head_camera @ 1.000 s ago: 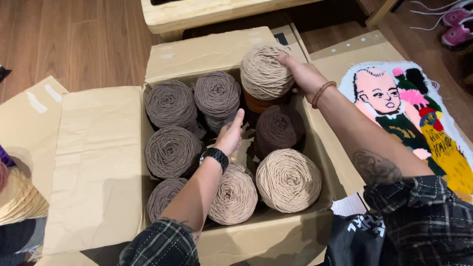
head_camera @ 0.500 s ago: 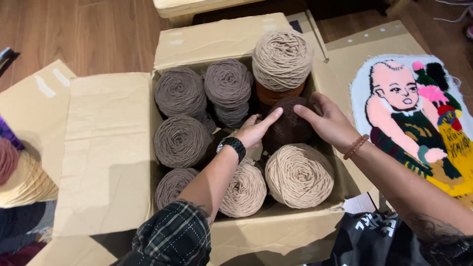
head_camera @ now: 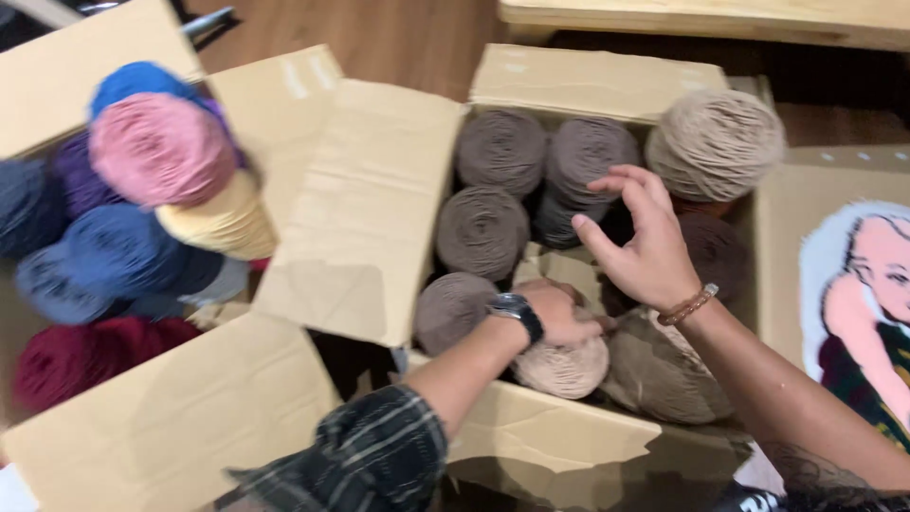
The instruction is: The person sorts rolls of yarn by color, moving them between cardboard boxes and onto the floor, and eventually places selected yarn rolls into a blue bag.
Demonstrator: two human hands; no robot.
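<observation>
I have the open cardboard box (head_camera: pixel 607 85) as my reference. Against the picture half a second back, the view has swung left, and a second box of coloured yarn (head_camera: pixel 142 190) now shows to the left of it. My left hand (head_camera: pixel 559 313) has dropped low inside the box and is clenched around a light beige yarn cone (head_camera: pixel 564 365) at the near wall. My right hand (head_camera: pixel 645 246) has left the dark brown cone (head_camera: pixel 716 251); fingers spread, holding nothing, above the box centre.
</observation>
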